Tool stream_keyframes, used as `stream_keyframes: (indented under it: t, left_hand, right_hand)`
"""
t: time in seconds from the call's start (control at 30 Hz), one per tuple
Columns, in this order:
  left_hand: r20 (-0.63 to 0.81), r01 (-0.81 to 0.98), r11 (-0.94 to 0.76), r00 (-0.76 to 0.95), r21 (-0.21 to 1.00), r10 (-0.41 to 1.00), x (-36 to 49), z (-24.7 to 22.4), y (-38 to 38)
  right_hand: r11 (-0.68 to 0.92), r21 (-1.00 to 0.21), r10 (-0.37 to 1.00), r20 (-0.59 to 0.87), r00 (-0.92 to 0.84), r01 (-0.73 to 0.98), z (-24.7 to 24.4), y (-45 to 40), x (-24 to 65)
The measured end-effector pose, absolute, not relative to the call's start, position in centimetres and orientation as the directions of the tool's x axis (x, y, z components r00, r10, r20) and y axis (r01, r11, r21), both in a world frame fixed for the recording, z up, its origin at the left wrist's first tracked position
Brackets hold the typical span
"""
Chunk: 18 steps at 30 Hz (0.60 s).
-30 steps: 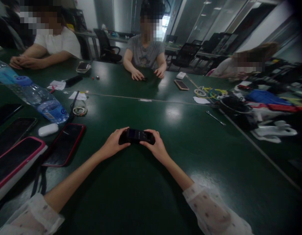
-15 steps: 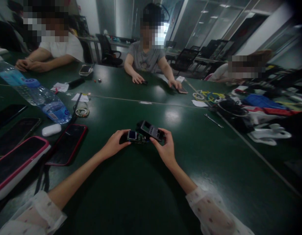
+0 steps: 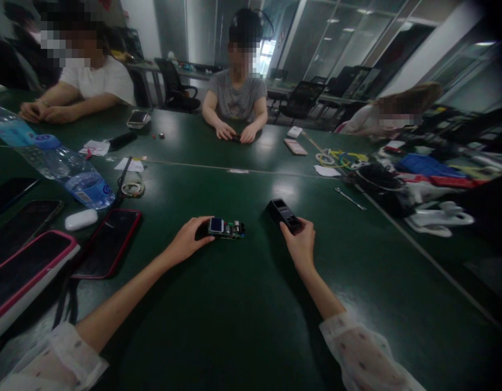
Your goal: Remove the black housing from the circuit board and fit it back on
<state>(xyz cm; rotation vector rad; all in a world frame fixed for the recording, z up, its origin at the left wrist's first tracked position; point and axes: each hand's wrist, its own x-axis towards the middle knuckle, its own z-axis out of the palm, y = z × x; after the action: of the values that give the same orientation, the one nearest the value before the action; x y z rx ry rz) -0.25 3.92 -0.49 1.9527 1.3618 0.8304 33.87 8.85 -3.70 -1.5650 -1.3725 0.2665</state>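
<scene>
Beyond and to the left of the left hand, a clear plastic bottle with a blue cap and label (image 3: 77,174) has clear liquid in its lower part; below it lies a white, rounded plastic case (image 3: 81,220). The left hand (image 3: 190,236), forearm slanting inward over the dark green bench (image 3: 234,315), pinches the left end of a green circuit board with a small square screen (image 3: 231,231). Apart from it, the right hand (image 3: 302,247) grips a black, oblong plastic casing (image 3: 282,212) by its near end, thumb along the left side; the casing's inside is hidden.
</scene>
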Motion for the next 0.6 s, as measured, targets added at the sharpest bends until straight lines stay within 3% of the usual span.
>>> stream_keyframes:
  t: [0.17, 0.27, 0.43, 0.6]
  left_hand:
    - [0.132, 0.572, -0.271, 0.274, 0.774, 0.953, -0.3, -0.6, 3.9]
    - [0.111, 0.576, -0.257, 0.276, 0.776, 0.955, -0.3, -0.5, 3.8]
    - [0.119, 0.571, -0.262, 0.276, 0.778, 0.954, -0.4, -0.5, 3.8]
    - [0.125, 0.555, -0.270, 0.285, 0.787, 0.950, -0.4, -0.8, 3.9]
  right_hand:
    - [0.087, -0.617, 0.784, 0.527, 0.329, 0.782, -3.7, 8.7, 33.7]
    - [0.097, -0.587, 0.781, 0.545, 0.304, 0.804, -3.7, 8.7, 33.8]
    - [0.151, -0.703, 0.821, 0.481, 0.308, 0.695, -4.1, 9.1, 34.1]
    - [0.282, -0.863, 0.910, 0.379, 0.167, 0.419, -3.4, 8.4, 32.1]
